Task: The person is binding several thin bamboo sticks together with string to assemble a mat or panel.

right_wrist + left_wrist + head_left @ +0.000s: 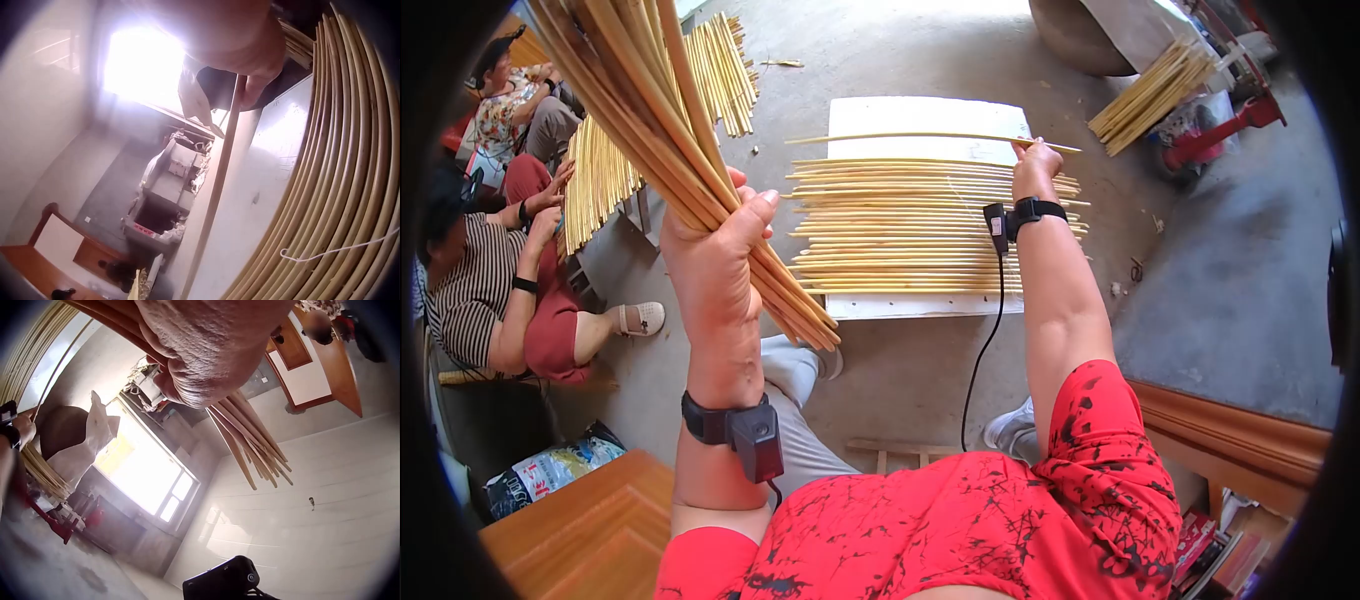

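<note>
My left hand (718, 265) grips a thick bundle of thin, pale wooden sticks (662, 120), raised and slanting across the left of the head view. Its fingers wrap round the lower part, and the stick ends (253, 450) poke out past the hand in the left wrist view. At the far right of the white board (920, 115), my right hand (1036, 165) pinches one stick (900, 136) near its right end. That stick lies crosswise, beyond a row of parallel sticks (910, 230) spread over the board. A thin white string (337, 253) crosses the row.
Two people sit at the left, beside another row of sticks (595, 180). More sticks lie in a pile (1155, 95) at the back right, close to a red metal part (1225, 130). A wooden panel (585, 525) stands front left; a black cable (980, 365) hangs from my right wrist.
</note>
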A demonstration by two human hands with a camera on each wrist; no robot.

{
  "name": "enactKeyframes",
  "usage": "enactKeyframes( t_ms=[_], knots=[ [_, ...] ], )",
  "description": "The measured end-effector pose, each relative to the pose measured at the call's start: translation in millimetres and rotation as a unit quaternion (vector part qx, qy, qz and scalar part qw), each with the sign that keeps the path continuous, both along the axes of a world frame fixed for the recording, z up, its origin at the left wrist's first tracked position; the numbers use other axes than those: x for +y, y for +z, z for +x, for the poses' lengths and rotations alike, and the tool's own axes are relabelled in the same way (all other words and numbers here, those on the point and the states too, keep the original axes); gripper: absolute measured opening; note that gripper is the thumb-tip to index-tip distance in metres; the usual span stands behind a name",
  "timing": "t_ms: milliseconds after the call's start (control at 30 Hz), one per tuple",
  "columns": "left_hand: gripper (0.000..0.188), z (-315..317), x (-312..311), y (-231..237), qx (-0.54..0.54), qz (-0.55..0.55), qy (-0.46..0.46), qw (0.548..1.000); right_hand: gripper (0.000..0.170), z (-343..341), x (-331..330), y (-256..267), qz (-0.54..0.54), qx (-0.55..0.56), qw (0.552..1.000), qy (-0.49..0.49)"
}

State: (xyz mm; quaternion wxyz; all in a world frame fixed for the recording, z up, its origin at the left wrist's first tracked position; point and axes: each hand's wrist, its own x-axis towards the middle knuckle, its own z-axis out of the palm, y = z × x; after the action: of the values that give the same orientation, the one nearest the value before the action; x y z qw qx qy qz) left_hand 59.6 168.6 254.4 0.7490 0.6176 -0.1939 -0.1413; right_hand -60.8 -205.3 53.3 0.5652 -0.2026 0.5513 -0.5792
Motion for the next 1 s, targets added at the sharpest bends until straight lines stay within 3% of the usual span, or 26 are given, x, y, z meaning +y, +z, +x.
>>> enactKeyframes(
  t_ms=[167, 267, 500, 600, 733, 800, 833, 867, 900, 967, 1000],
  knots=[
    [0.025, -3.6, 3.6, 1.7, 0.029, 0.015, 0.009, 0.999, 0.016, 4.3, -11.1, -17.5, 0.051, 0.046, 0.998, -0.010],
    [0.025, -4.6, 5.3, 2.9, 0.036, 0.017, -0.005, 0.999, 0.020, -4.6, -16.3, -26.9, 0.074, 0.132, 0.987, 0.055],
    [0.026, -11.9, 3.2, 1.9, 0.042, 0.010, -0.017, 0.999, 0.020, -12.4, -16.7, -23.8, 0.104, 0.147, 0.982, 0.054],
    [0.026, -12.6, 1.7, 2.1, 0.048, 0.017, -0.026, 0.998, 0.023, -12.3, -22.1, -21.7, 0.144, 0.137, 0.980, 0.004],
    [0.026, -13.7, 2.5, 1.4, 0.043, 0.022, -0.032, 0.998, 0.023, -21.8, -12.5, -20.2, 0.101, 0.164, 0.981, 0.037],
    [0.026, -14.5, 2.4, 1.3, 0.043, 0.023, -0.030, 0.998, 0.029, -23.2, -4.7, -6.5, 0.093, 0.302, 0.946, 0.074],
    [0.026, -14.9, 2.5, 2.2, 0.050, 0.019, -0.034, 0.998, 0.029, -22.5, -4.2, -6.0, 0.094, 0.302, 0.946, 0.074],
    [0.026, -15.4, 2.5, 2.5, 0.056, 0.016, -0.038, 0.998, 0.032, -22.1, -3.8, -6.2, 0.013, 0.471, 0.876, 0.100],
    [0.026, -15.9, 2.5, 2.4, 0.056, 0.017, -0.038, 0.998, 0.035, -21.6, -3.3, -7.0, -0.068, 0.621, 0.772, 0.122],
    [0.026, -16.6, 1.8, 2.4, 0.073, 0.012, -0.049, 0.996, 0.043, 2.0, 10.8, -7.5, -0.186, 0.662, 0.689, 0.231],
    [0.026, -16.3, 0.5, 2.1, 0.073, 0.013, -0.048, 0.996, 0.050, 21.0, 8.8, -17.0, -0.280, 0.714, 0.562, 0.310]
  ],
)
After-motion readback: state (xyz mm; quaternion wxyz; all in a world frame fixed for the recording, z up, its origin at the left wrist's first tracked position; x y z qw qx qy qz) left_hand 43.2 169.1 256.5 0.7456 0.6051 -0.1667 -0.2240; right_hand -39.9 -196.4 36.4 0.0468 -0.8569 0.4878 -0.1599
